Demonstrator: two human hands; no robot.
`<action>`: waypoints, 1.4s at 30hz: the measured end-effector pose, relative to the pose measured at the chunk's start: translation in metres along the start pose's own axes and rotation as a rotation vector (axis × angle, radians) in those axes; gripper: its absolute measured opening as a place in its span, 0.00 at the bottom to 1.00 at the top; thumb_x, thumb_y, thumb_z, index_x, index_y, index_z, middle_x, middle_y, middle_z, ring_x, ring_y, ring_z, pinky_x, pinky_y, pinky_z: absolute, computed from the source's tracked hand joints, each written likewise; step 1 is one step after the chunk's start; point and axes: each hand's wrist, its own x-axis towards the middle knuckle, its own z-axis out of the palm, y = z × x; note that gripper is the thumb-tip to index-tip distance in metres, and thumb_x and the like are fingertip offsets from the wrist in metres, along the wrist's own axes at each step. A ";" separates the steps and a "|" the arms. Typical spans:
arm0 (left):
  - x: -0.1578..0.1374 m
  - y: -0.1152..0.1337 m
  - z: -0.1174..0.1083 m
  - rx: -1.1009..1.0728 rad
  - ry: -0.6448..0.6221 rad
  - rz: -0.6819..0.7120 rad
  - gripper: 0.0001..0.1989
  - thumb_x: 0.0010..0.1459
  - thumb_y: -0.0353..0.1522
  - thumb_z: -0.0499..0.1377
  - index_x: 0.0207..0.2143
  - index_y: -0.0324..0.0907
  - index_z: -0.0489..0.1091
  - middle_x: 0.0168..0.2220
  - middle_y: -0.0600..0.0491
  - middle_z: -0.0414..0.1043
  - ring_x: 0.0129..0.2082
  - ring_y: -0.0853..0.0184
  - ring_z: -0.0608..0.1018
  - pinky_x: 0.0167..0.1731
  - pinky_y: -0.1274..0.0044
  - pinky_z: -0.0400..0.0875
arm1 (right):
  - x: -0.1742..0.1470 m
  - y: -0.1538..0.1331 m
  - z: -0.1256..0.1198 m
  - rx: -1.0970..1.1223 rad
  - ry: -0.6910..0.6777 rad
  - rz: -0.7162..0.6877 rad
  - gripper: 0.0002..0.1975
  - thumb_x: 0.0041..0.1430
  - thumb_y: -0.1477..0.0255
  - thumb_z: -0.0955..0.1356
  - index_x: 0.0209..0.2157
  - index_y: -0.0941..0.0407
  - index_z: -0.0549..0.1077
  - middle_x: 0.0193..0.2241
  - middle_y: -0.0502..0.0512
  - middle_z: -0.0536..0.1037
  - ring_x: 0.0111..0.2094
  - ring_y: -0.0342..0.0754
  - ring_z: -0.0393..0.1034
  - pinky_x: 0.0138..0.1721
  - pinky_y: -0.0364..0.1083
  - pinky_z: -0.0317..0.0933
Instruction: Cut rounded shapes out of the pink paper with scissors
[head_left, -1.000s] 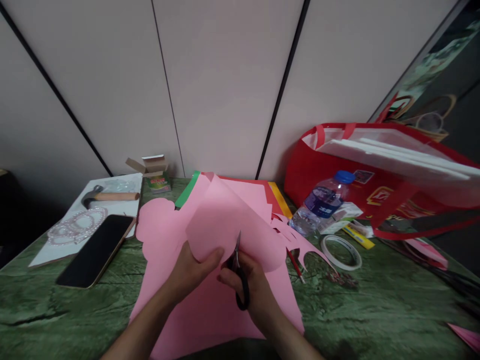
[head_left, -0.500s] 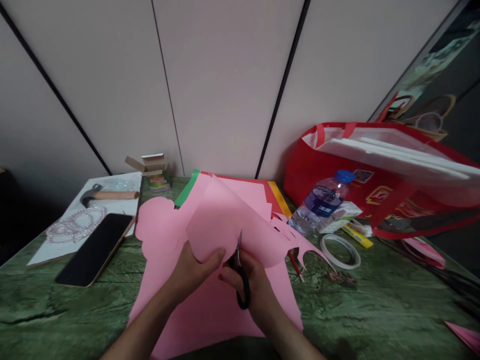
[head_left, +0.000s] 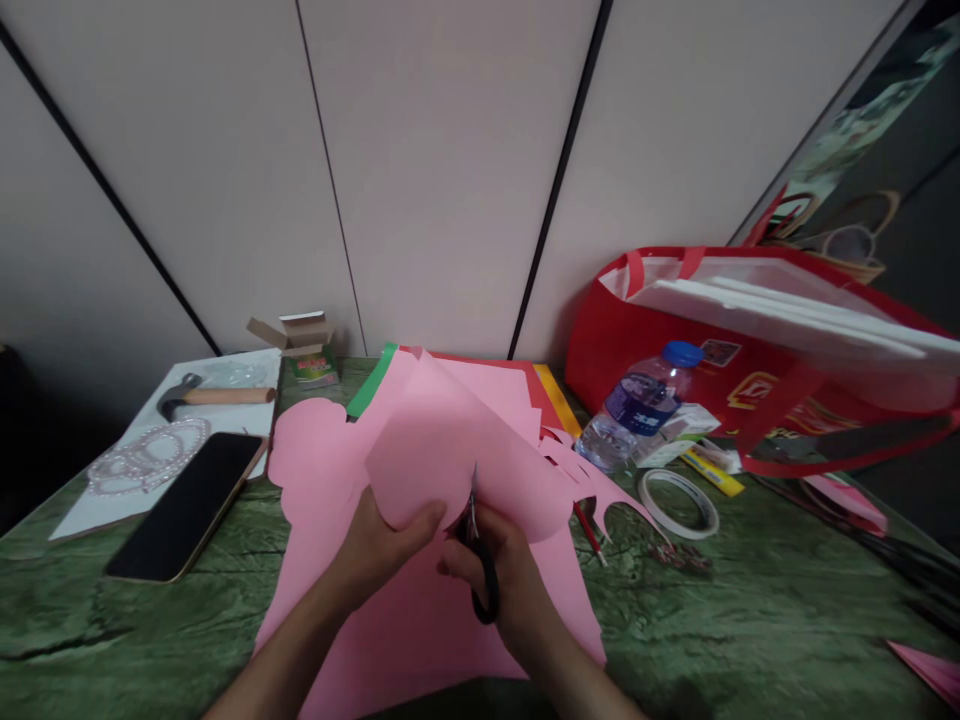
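Observation:
A sheet of pink paper (head_left: 427, 440) is lifted and curled, its left edge pinched between the thumb and fingers of my left hand (head_left: 386, 545). My right hand (head_left: 499, 560) grips black-handled scissors (head_left: 486, 580), fingers through the loops. The blades point away from me, at the near edge of the lifted paper, close to my left thumb. From here the blades look nearly closed. Beneath both hands lie more pink sheets (head_left: 442, 650), one with a scalloped outline at the left. Part of my left fingers is behind the paper.
A phone (head_left: 187, 505), a hammer (head_left: 225, 396) and a bead string (head_left: 150, 455) lie left. Behind stands a small opened box (head_left: 311, 365). To the right are pink scraps (head_left: 600, 490), a water bottle (head_left: 637, 405), a tape roll (head_left: 679, 503) and a red bag (head_left: 615, 330).
The scissor blades have come closer together at the paper's edge. Both hands keep almost the same place, and the whole view has shifted slightly.

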 end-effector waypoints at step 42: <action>0.002 -0.004 -0.004 -0.082 -0.004 -0.037 0.09 0.46 0.34 0.59 0.30 0.37 0.69 0.27 0.53 0.73 0.29 0.66 0.74 0.27 0.79 0.69 | 0.000 -0.007 0.006 0.059 0.072 0.098 0.09 0.39 0.69 0.70 0.22 0.59 0.66 0.13 0.43 0.65 0.17 0.39 0.61 0.20 0.39 0.57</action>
